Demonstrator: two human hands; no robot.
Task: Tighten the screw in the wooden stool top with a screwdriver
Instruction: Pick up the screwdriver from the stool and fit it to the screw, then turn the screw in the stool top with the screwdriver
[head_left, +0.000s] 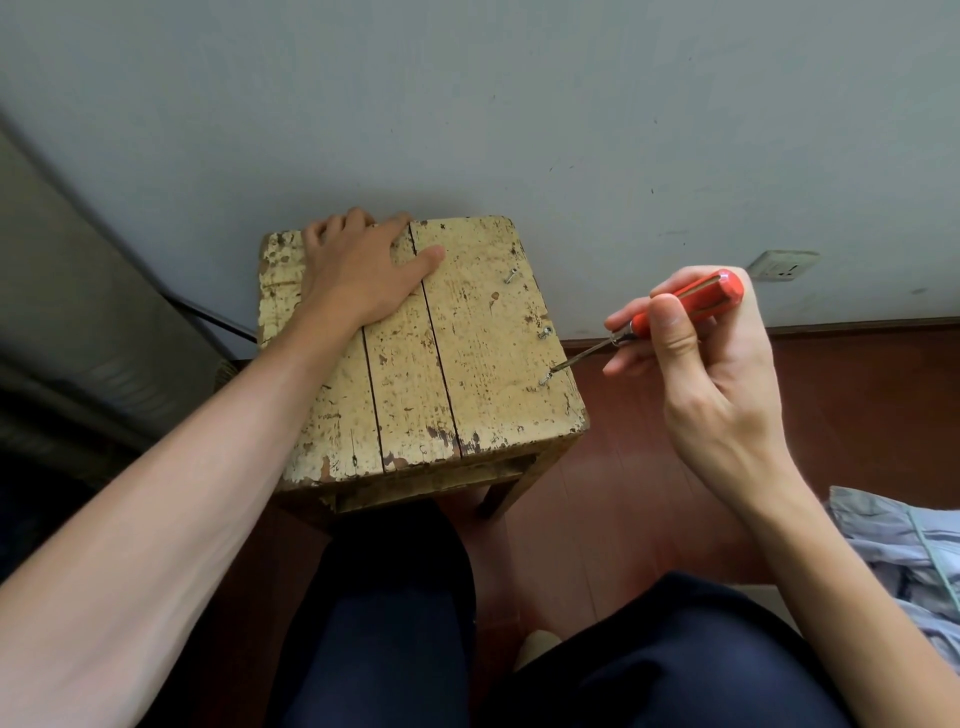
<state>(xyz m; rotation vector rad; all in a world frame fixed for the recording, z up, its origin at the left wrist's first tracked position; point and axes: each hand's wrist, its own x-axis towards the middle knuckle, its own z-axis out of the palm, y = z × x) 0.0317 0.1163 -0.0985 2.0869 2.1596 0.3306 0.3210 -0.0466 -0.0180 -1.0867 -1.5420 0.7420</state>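
Note:
A worn, yellow-painted wooden stool top (467, 364) stands in front of me against the wall. Three screws stick up along its right edge: a far screw (511, 276), a middle screw (545, 332) and a near screw (545, 379). My right hand (711, 364) grips a screwdriver (691, 301) by its red-orange handle, right of the stool. Its metal shaft slants down to the left, and the tip meets the head of the near screw. My left hand (358, 265) lies flat on the far left of the top, fingers reaching its back edge.
A grey wall rises right behind the stool, with a white socket (784, 265) low at the right. A grey slanted panel (78, 312) stands at the left. Reddish wood floor (857, 405) surrounds the stool. Light blue cloth (904, 551) lies at the right edge. My dark-trousered knees (395, 623) fill the bottom.

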